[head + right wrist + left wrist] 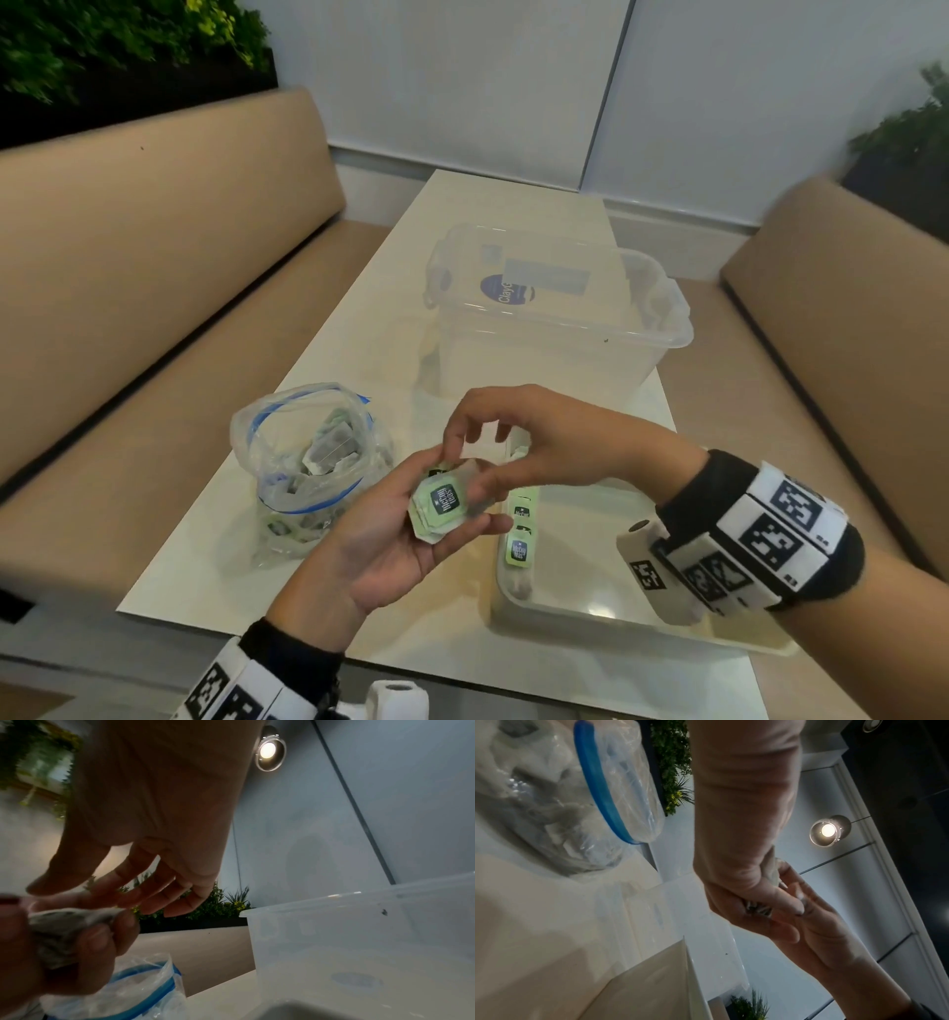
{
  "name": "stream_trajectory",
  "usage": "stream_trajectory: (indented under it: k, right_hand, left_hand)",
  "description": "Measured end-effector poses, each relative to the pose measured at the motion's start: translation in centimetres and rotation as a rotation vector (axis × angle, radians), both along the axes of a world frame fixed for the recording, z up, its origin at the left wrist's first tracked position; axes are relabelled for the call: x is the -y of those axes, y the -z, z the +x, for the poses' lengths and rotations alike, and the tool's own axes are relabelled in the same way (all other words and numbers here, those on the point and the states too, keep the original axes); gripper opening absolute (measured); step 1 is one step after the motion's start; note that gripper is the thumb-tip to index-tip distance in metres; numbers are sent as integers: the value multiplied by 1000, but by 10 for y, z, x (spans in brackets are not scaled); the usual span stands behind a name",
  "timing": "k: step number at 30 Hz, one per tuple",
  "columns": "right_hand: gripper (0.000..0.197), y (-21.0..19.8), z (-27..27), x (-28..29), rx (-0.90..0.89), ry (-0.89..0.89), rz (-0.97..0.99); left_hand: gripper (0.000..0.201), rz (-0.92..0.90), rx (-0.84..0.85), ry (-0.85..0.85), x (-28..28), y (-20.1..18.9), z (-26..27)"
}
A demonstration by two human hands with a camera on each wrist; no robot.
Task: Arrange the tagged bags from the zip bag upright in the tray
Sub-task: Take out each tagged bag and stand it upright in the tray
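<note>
Left hand (380,534) cups a stack of tea bags (442,506); right hand (518,442) pinches the top bag's edge. Tray (606,624) lies just right of grip, below; zip bag (308,462) left.

Zip bag (308,462) left of tray (606,616), tub (554,318) behind.

The blue oval sticker (506,292) on the clear tub (560,329) reads "Clayg"; print on the tea-bag tags (445,499) stays too blurred.
</note>
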State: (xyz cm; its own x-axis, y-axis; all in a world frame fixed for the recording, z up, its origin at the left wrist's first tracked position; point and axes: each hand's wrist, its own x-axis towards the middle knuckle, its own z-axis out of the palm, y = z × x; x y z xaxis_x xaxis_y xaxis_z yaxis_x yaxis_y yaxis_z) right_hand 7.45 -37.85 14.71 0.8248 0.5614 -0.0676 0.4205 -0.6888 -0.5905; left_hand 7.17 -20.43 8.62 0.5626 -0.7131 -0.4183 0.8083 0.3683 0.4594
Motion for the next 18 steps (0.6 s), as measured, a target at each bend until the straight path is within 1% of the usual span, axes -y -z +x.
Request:
stream_trajectory:
  k: [2,7,9,13,15,16,18]
  right_hand:
    - [31,4,0,-4,23,-37,-47]
    - [33,11,-1,-13,66,-29,-67]
    - [29,13,-1,-15,77,-25,-92]
    - [13,13,0,-15,80,-24,-86]
    - [9,9,0,-11,78,0,-14]
    - [9,6,0,-9,63,36,52]
    - [10,3,0,-5,-33,135,236]
  left_hand:
    - [36,40,13,-18,1,-2,0]
    - [36,90,17,-73,2,-1,2]
    - [37,74,-8,-95,1,0,2]
    - [51,16,-44,-72,1,0,1]
    - [53,-10,-56,-63,0,-2,1]
    - [55,-17,-50,-69,-1,-1,2]
    - [60,-27,-4,-67,-3,0,2]
